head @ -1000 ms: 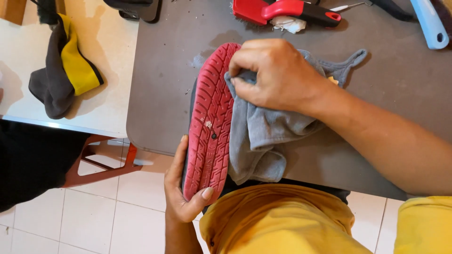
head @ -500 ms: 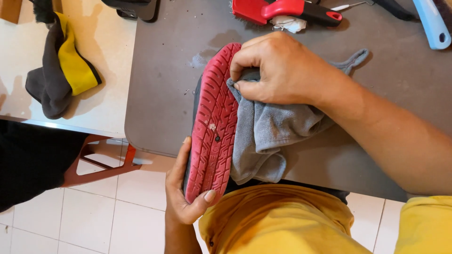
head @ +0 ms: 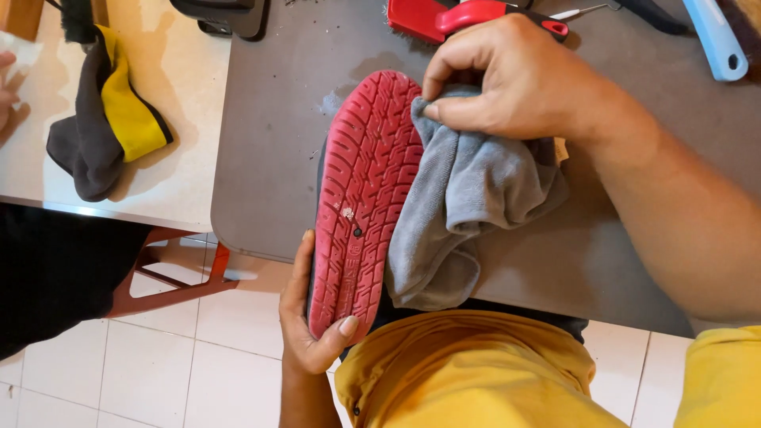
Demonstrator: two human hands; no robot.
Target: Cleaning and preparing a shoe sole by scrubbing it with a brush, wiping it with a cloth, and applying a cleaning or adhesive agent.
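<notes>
A shoe with a ridged red sole [head: 366, 198] lies sole-up across the near edge of a grey table [head: 269, 135]. My left hand [head: 311, 325] grips its heel end from below, thumb on the sole. My right hand [head: 515, 83] pinches a grey cloth [head: 468, 206] against the toe end of the shoe. The cloth hangs bunched along the shoe's right side and hides its upper.
A red-handled brush [head: 444, 16] and a light blue tool [head: 713, 40] lie at the table's far edge. A dark grey and yellow cloth [head: 107, 135] rests on a cream table [head: 174, 174] to the left. White floor tiles and a red stool frame [head: 170, 289] show below.
My right hand has slid with the grey cloth up toward the shoe's toe end. My left hand has kept its hold on the heel.
</notes>
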